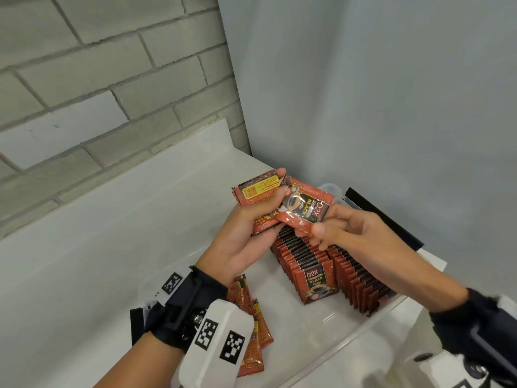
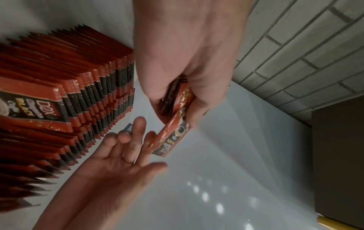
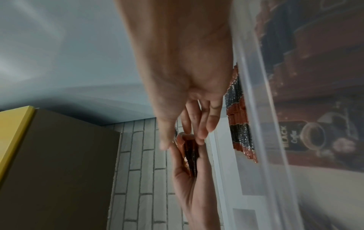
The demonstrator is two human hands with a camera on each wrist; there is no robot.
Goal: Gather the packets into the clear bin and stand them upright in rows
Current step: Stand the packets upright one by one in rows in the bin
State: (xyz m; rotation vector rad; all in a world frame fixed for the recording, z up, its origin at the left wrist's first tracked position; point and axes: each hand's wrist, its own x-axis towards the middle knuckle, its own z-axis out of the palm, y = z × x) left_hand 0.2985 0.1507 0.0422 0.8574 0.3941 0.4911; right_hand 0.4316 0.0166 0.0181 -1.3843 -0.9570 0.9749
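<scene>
Fingers of the left hand (image 1: 246, 236) curl around a small stack of packets (image 1: 258, 191), held above the clear bin (image 1: 363, 329). Right hand (image 1: 355, 236) pinches one packet (image 1: 305, 208) between thumb and forefinger, remaining fingers loosely spread. Upright rows of packets (image 1: 316, 264) fill the bin on the worktop (image 1: 112, 242).

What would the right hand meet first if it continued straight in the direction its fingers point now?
Most likely the front packet, which the right hand already touches at its near corner; just beyond sits the stack gripped by the left hand. Depth is unclear.
</scene>
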